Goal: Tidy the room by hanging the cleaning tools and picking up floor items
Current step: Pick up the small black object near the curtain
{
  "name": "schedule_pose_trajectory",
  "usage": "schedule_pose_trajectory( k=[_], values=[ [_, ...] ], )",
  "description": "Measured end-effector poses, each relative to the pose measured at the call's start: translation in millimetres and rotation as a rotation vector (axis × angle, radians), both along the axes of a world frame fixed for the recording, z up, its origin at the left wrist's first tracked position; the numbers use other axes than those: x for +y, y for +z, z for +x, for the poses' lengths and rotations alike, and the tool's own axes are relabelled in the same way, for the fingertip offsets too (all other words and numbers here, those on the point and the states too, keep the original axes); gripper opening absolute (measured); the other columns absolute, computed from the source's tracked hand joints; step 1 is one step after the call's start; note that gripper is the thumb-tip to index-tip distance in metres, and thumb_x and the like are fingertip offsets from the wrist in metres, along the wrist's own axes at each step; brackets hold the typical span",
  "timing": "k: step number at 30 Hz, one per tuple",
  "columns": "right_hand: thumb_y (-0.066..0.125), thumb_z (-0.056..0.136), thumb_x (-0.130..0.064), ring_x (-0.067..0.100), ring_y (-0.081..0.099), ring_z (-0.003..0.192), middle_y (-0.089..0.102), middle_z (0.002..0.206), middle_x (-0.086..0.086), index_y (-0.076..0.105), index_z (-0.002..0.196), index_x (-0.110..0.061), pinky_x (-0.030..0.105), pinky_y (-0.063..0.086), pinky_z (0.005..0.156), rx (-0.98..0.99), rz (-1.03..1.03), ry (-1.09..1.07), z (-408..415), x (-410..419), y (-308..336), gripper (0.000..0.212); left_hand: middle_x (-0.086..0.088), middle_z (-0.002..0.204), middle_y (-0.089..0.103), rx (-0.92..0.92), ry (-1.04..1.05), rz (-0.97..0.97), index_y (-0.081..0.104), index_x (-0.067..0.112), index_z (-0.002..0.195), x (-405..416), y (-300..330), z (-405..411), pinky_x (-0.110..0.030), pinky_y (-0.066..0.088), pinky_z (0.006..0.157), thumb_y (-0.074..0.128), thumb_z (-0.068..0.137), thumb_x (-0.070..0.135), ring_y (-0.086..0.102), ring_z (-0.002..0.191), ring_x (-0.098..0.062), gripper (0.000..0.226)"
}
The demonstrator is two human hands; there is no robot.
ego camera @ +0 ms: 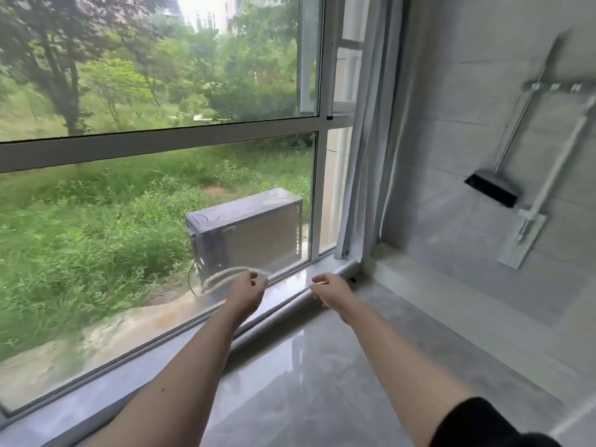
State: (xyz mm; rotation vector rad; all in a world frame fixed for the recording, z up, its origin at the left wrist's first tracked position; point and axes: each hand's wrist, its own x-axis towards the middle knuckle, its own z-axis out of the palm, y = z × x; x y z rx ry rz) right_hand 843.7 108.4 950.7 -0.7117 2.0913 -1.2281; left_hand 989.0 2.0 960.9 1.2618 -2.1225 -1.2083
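Pinching a pale rope (225, 275) between them, both hands reach toward the window sill (287, 287) — left hand (247, 293) grips the looped end at 11 o'clock, right hand (332, 293) curls on the other end. Broom (493, 188) and mop (529, 233) hang on the wall at 2 o'clock.

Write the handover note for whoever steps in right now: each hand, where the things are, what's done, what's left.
Left hand: pinches a looped whitish cord in front of the window.
Right hand: fingers curled, apparently pinching a pale strand; blur hides whether it is the same cord.
Done: the broom and dustpan hang from the rack on the right wall.
Left: put the cord away; the floor in view shows no other loose items.
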Motion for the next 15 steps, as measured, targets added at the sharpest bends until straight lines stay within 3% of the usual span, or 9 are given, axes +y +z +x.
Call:
schedule_pose_trajectory(
  k=[3, 5, 8, 11, 12, 14, 15],
  values=[
    [0.051, 0.091, -0.013, 0.025, 0.058, 0.104, 0.060, 0.116, 0.013, 0.057, 0.121, -0.006, 0.024, 0.042, 0.071, -0.011, 0.019, -0.093, -44.9, 3.9, -5.2, 0.031, -0.021, 0.134, 0.054, -0.017, -0.094, 0.039, 0.047, -0.005, 0.133, -11.2, -5.4, -51.0, -0.037, 0.040, 0.106, 0.049, 0.096, 0.021, 0.051, 0.123, -0.031, 0.046],
    [0.052, 0.091, -0.012, 0.020, 0.056, 0.096, 0.059, 0.109, 0.010, 0.058, 0.119, -0.007, 0.021, 0.041, 0.063, -0.014, 0.015, -0.163, -74.5, 6.8, -9.6, 0.029, -0.021, 0.133, 0.054, -0.021, -0.148, 0.053, 0.047, -0.004, 0.134, -19.5, -11.1, -87.4, -0.037, 0.040, 0.105, 0.049, 0.096, 0.023, 0.052, 0.122, -0.032, 0.046],
    [0.053, 0.090, -0.013, 0.019, 0.054, 0.092, 0.056, 0.100, 0.007, 0.059, 0.115, -0.010, 0.023, 0.042, 0.068, -0.014, 0.043, -0.255, -114.6, 10.4, -18.7, 0.026, -0.021, 0.132, 0.055, -0.047, -0.227, 0.084, 0.046, -0.002, 0.134, -28.6, -20.6, -135.6, -0.036, 0.040, 0.103, 0.050, 0.096, 0.024, 0.053, 0.121, -0.032, 0.046],
    [0.052, 0.090, -0.013, 0.019, 0.053, 0.090, 0.055, 0.097, 0.007, 0.055, 0.088, -0.019, 0.023, 0.040, 0.064, -0.029, 0.069, -0.360, -143.5, 5.9, -27.4, 0.007, -0.018, 0.132, 0.055, -0.065, -0.313, 0.094, 0.045, 0.001, 0.135, -44.4, -34.7, -176.4, -0.034, 0.042, 0.100, 0.050, 0.095, 0.026, 0.054, 0.119, -0.031, 0.047],
    [0.052, 0.089, -0.012, 0.019, 0.053, 0.088, 0.056, 0.095, 0.007, 0.053, 0.079, -0.021, 0.023, 0.039, 0.060, -0.034, 0.075, -0.389, -155.1, -0.2, -31.8, 0.014, -0.018, 0.132, 0.055, -0.067, -0.341, 0.105, 0.046, 0.002, 0.135, -52.5, -39.1, -191.3, -0.033, 0.042, 0.098, 0.051, 0.095, 0.026, 0.055, 0.118, -0.031, 0.047],
    [0.052, 0.089, -0.011, 0.017, 0.052, 0.086, 0.056, 0.092, 0.007, 0.054, 0.076, -0.021, 0.021, 0.036, 0.056, -0.033, 0.090, -0.448, -171.8, -13.0, -34.8, 0.017, -0.017, 0.125, 0.056, -0.073, -0.390, 0.109, 0.054, 0.006, 0.123, -70.2, -46.7, -215.1, -0.034, 0.043, 0.096, 0.052, 0.094, 0.025, 0.056, 0.112, -0.029, 0.035],
    [0.052, 0.089, -0.010, 0.017, 0.052, 0.085, 0.055, 0.092, 0.008, 0.060, 0.084, -0.016, 0.022, 0.035, 0.055, -0.030, 0.094, -0.469, -179.5, -19.4, -36.8, 0.012, -0.014, 0.116, 0.057, -0.086, -0.397, 0.095, 0.058, 0.014, 0.105, -80.5, -52.3, -227.4, -0.034, 0.044, 0.093, 0.052, 0.094, 0.025, 0.056, 0.105, -0.026, 0.017]
  ],
)
